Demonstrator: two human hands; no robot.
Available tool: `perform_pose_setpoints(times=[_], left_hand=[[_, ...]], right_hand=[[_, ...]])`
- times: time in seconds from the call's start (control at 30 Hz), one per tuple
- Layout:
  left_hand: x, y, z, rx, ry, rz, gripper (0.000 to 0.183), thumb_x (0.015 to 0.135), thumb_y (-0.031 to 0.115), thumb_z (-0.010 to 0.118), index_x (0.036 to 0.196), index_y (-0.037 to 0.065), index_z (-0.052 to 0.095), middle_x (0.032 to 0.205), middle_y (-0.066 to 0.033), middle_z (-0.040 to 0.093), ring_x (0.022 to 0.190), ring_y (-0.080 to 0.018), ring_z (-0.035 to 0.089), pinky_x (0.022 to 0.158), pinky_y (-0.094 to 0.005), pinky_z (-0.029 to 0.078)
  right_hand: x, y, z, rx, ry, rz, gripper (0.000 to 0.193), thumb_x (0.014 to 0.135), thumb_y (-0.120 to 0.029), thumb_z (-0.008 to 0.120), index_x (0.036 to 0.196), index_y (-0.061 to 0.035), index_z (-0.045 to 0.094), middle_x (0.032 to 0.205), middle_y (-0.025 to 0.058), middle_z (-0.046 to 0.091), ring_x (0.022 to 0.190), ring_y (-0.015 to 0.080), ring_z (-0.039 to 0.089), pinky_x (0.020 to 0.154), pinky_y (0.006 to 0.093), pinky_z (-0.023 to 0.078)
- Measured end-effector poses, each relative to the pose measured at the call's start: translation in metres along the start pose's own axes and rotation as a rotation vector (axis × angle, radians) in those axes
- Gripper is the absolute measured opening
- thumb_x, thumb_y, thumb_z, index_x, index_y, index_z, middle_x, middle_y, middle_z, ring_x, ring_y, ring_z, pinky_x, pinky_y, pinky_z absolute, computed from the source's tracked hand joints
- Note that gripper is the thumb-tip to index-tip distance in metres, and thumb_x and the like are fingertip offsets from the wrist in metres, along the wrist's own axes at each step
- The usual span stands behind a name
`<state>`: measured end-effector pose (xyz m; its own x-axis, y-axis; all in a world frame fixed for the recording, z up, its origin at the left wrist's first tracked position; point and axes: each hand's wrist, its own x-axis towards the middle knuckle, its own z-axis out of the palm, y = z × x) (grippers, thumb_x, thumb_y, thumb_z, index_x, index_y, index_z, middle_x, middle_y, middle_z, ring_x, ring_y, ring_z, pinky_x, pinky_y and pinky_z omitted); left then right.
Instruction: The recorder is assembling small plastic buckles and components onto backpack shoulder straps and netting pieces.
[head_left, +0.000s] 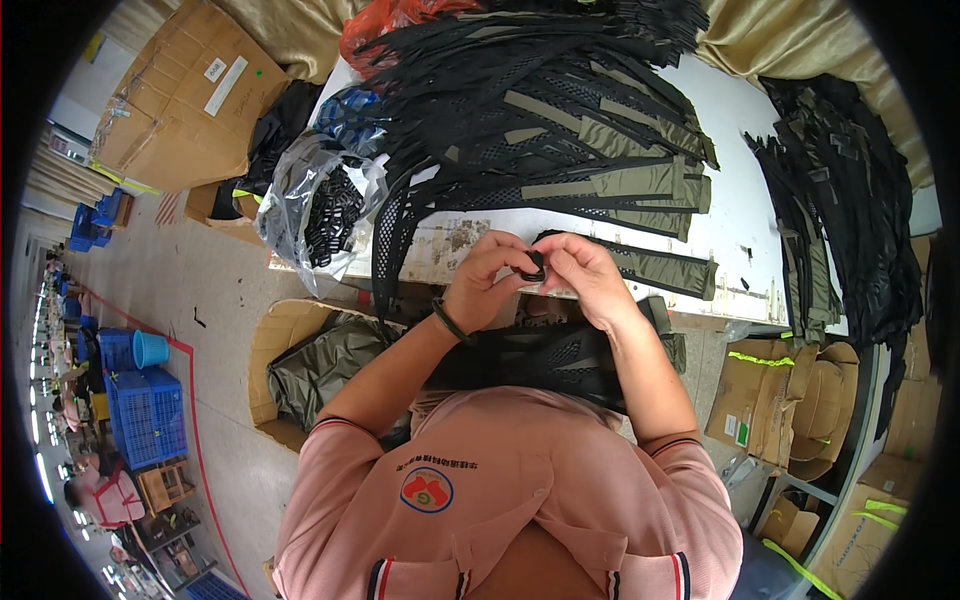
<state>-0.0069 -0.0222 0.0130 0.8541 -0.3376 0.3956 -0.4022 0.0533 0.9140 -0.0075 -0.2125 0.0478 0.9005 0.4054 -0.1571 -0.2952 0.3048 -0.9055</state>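
At the near edge of the table, both my hands are closed at the fingertips on a small black buckle (533, 266). My left hand (488, 280) pinches it from the left, and my right hand (586, 276) grips it from the right. Fingers cover part of it, so whether a strap runs through it is hard to see. Beyond my right hand lies a black mesh and olive fabric strip (665, 268). More of this black mesh and olive fabric (420, 385) rests across my lap. A clear plastic bag (285, 205) of small black buckles sits on the table to the left.
A big heap of black and olive strips (560, 130) covers the white table (740, 235); another pile (840, 200) hangs over its right side. An open carton (262, 350) with olive fabric stands at lower left, and cartons (750, 395) stand at right. Blue crates (148, 415) are farther left.
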Motion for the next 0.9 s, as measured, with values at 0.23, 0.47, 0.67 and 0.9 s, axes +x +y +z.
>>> perform_pose_setpoints(times=[0.23, 0.47, 0.67, 0.9], left_hand=[[0.001, 0.016, 0.003, 0.073, -0.155, -0.003, 0.018, 0.078, -0.006, 0.063, 0.093, 0.004, 0.06, 0.095, -0.0063, 0.054, 0.087, -0.0156, 0.056, 0.075, -0.0248, 0.045], [-0.018, 0.02, 0.007, -0.326, -0.047, -0.289, 0.016, 0.079, -0.004, 0.064, 0.093, 0.003, 0.058, 0.086, -0.0057, 0.055, 0.073, -0.0138, 0.056, 0.065, -0.0242, 0.046], [-0.012, 0.026, 0.004, 0.117, -0.209, -0.088, 0.017, 0.081, -0.007, 0.062, 0.094, 0.002, 0.057, 0.087, -0.0037, 0.055, 0.081, -0.011, 0.057, 0.071, -0.0237, 0.046], [-0.019, 0.02, 0.007, 0.027, -0.157, -0.165, 0.017, 0.077, -0.001, 0.067, 0.091, 0.004, 0.06, 0.084, -0.0066, 0.058, 0.073, -0.0176, 0.057, 0.065, -0.0264, 0.045]], right_hand=[[-0.004, -0.013, 0.0, -0.636, 0.046, -0.083, 0.015, 0.091, -0.014, 0.058, 0.088, -0.0006, 0.063, 0.073, -0.002, 0.056, 0.066, 0.0062, 0.05, 0.06, 0.0194, 0.039], [-0.007, -0.03, -0.006, -0.454, -0.154, 0.195, 0.014, 0.091, -0.017, 0.057, 0.097, -0.0049, 0.061, 0.065, -0.0028, 0.054, 0.056, 0.0028, 0.049, 0.049, 0.0184, 0.038], [-0.003, -0.019, -0.013, -0.672, -0.232, -0.007, 0.009, 0.088, -0.01, 0.057, 0.095, -0.0034, 0.06, 0.064, -0.0022, 0.054, 0.057, 0.0043, 0.049, 0.049, 0.0189, 0.038], [-0.007, -0.028, -0.002, -0.613, -0.216, 0.216, 0.01, 0.089, -0.009, 0.054, 0.095, -0.0018, 0.056, 0.074, 0.0006, 0.057, 0.06, 0.0053, 0.051, 0.052, 0.0209, 0.044]])
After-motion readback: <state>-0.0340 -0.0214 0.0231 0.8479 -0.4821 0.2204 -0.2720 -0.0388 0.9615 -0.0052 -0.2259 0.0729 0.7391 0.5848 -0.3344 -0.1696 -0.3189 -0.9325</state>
